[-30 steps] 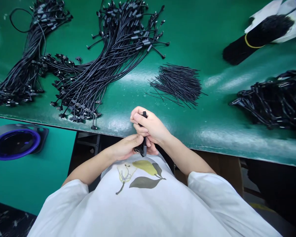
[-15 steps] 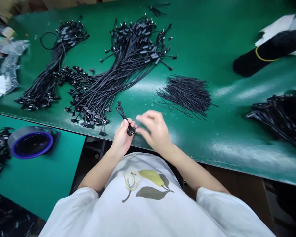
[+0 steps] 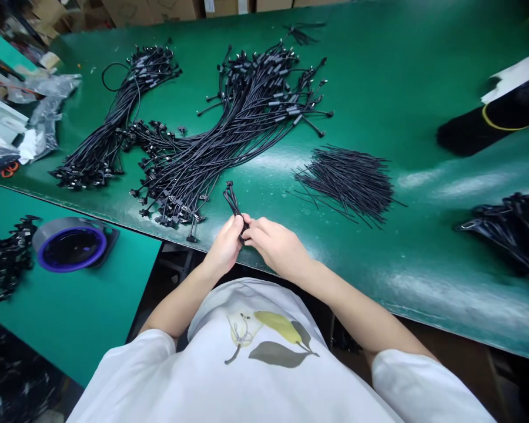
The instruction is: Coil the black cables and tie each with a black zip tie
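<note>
A short black cable [image 3: 232, 201], folded into a loop, is gripped by my left hand [image 3: 224, 244], the thumb lying over it. One end of the loop sticks up past my fingers above the green table. My right hand [image 3: 275, 244] meets it from the right, its thumb and fingers pinched together at the cable's lower part. Whatever thin piece may be between those fingertips is hidden. Beyond my hands lies a large heap of black cables [image 3: 229, 138] with connectors on both ends. Right of it is a pile of thin black ties [image 3: 348, 182].
A second bundle of cables [image 3: 110, 120] lies at the far left. On the right are a dark bundle with a yellow band [image 3: 489, 117] and a pile of coiled cables [image 3: 511, 232]. A tape roll [image 3: 73, 247] rests on the lower left table, near plastic bags [image 3: 48, 117].
My right hand has come in from just right of the cable, and its spread fingers have closed at the cable. The left hand keeps its hold. The view has shifted slightly.
</note>
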Tool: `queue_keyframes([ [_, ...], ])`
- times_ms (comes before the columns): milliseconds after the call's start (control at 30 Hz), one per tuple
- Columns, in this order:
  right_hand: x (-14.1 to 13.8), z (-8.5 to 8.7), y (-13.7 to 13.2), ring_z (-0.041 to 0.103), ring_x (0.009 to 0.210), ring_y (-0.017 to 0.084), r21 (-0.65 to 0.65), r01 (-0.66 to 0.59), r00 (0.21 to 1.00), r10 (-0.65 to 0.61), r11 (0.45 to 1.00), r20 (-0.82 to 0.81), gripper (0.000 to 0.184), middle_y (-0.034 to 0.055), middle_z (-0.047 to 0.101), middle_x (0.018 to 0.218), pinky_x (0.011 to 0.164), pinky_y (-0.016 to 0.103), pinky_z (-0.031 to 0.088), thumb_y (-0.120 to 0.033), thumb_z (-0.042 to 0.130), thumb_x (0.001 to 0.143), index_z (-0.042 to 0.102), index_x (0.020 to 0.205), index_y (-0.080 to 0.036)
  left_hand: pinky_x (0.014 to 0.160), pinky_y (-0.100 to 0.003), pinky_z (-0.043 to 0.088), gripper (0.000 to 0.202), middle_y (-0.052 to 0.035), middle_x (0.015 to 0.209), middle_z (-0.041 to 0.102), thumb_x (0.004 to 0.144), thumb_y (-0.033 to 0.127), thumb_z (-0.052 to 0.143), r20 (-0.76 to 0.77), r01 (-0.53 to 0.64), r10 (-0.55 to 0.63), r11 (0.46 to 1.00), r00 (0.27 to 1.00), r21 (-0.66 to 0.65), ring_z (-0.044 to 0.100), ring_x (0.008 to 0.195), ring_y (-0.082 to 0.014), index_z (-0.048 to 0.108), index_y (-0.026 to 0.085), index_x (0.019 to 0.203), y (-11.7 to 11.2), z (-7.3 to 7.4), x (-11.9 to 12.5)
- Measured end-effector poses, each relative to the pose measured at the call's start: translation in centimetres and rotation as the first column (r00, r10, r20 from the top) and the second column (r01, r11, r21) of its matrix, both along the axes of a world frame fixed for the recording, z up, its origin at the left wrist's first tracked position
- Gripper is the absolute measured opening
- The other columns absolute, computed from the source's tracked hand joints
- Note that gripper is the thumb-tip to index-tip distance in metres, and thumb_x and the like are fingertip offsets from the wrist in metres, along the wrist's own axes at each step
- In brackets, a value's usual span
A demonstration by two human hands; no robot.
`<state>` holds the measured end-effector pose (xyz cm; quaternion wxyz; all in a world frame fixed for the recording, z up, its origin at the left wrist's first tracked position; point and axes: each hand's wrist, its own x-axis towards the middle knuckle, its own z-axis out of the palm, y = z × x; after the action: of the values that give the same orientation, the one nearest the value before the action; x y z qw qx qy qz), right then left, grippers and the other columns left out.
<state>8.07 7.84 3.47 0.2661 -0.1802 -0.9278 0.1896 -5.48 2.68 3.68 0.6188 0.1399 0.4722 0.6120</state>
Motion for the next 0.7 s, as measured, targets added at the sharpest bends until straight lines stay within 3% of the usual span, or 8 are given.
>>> queue_keyframes([
  [100, 0.1, 0.5, 0.1, 0.055, 0.083, 0.019, 0.172, -0.035, 0.997, 0.023, 0.985, 0.069, 0.027, 0.0094, 0.062, 0.095, 0.072, 0.03, 0.041, -0.016, 0.034, 0.1, 0.061, 0.099, -0.015, 0.058, -0.018, 0.044, 0.022, 0.0009, 0.072, 0.056, 0.09, 0.034, 0.059, 0.076, 0.09, -0.09, 0.996, 0.993, -0.007, 0.052, 0.061, -0.0076, 0.061, 0.013, 0.085, 0.0, 0.4, -0.9],
  [267, -0.6, 0.7, -0.5, 0.055, 0.082, 0.015, 0.106, 0.026, 0.999, -0.03, 0.994, 0.034, 0.022, 0.0071, 0.062, 0.096, 0.071, 0.026, 0.041, -0.018, 0.039, 0.099, 0.061, 0.099, -0.016, 0.053, -0.016, 0.041, 0.021, 0.0016, 0.07, 0.055, 0.088, 0.034, 0.062, 0.077, 0.068, -0.067, 0.998, 0.995, -0.005, 0.051, 0.057, -0.0063, 0.061, 0.013, 0.084, 0.0, 0.7, -1.3],
  [367, -1.1, 0.3, -1.6, 0.053, 0.076, 0.016, 0.175, 0.071, 0.997, -0.075, 0.982, 0.017, 0.024, 0.0066, 0.061, 0.088, 0.068, 0.028, 0.04, -0.017, 0.039, 0.099, 0.062, 0.095, -0.015, 0.045, -0.016, 0.032, 0.022, 0.0034, 0.065, 0.05, 0.086, 0.033, 0.062, 0.07, 0.012, -0.008, 0.999, 0.998, -0.05, 0.043, 0.05, -0.0046, 0.059, 0.013, 0.081, 0.1, 0.6, -0.8],
  [467, -0.8, 0.5, -2.0, 0.054, 0.075, 0.016, 0.215, 0.002, 1.0, -0.007, 0.977, 0.022, 0.029, 0.0068, 0.061, 0.086, 0.066, 0.028, 0.04, -0.016, 0.034, 0.1, 0.063, 0.096, -0.014, 0.044, -0.017, 0.032, 0.024, 0.0047, 0.06, 0.044, 0.087, 0.036, 0.056, 0.029, 0.025, -0.024, 0.999, 0.999, -0.041, 0.039, 0.048, -0.0055, 0.055, 0.014, 0.077, 0.0, 0.6, -0.5],
  [533, 0.0, 1.4, -1.2, 0.057, 0.088, 0.016, 0.253, -0.039, 0.999, 0.044, 0.967, -0.016, 0.027, 0.0073, 0.064, 0.098, 0.075, 0.028, 0.043, -0.016, 0.035, 0.1, 0.061, 0.107, -0.015, 0.047, -0.018, 0.035, 0.028, 0.0046, 0.058, 0.043, 0.088, 0.04, 0.055, -0.113, 0.123, -0.119, 0.992, 0.986, 0.032, 0.042, 0.05, -0.007, 0.053, 0.016, 0.073, -0.3, 0.6, -0.7],
  [567, 0.4, 1.9, -0.6, 0.056, 0.098, 0.017, 0.293, -0.045, 0.998, 0.053, 0.955, -0.017, 0.026, 0.0074, 0.064, 0.107, 0.083, 0.03, 0.043, -0.016, 0.037, 0.1, 0.058, 0.115, -0.016, 0.049, -0.019, 0.038, 0.031, 0.0039, 0.058, 0.045, 0.088, 0.042, 0.054, -0.203, 0.225, -0.209, 0.972, 0.957, 0.06, 0.045, 0.052, -0.008, 0.052, 0.016, 0.071, -0.5, 0.7, -0.9],
  [633, 1.3, 2.9, 0.8, 0.053, 0.112, 0.02, 0.4, -0.074, 0.997, 0.055, 0.913, 0.06, 0.029, 0.0085, 0.06, 0.12, 0.097, 0.04, 0.038, -0.021, 0.038, 0.101, 0.052, 0.125, -0.016, 0.052, -0.022, 0.042, 0.036, 0.0031, 0.059, 0.047, 0.09, 0.047, 0.052, -0.329, 0.454, -0.413, 0.889, 0.849, 0.056, 0.048, 0.053, -0.0098, 0.05, 0.017, 0.071, -1.2, 0.9, -1.3],
  [700, 2.2, 3.2, 1.8, 0.056, 0.1, 0.022, 0.449, -0.185, 0.968, 0.083, 0.874, 0.237, 0.03, 0.0092, 0.063, 0.107, 0.091, 0.042, 0.039, -0.032, 0.037, 0.102, 0.056, 0.115, -0.014, 0.051, -0.023, 0.042, 0.038, 0.0041, 0.059, 0.045, 0.091, 0.051, 0.048, -0.37, 0.626, -0.583, 0.78, 0.723, -0.004, 0.047, 0.051, -0.0097, 0.048, 0.018, 0.073, -1.9, 0.9, -1.7],
])
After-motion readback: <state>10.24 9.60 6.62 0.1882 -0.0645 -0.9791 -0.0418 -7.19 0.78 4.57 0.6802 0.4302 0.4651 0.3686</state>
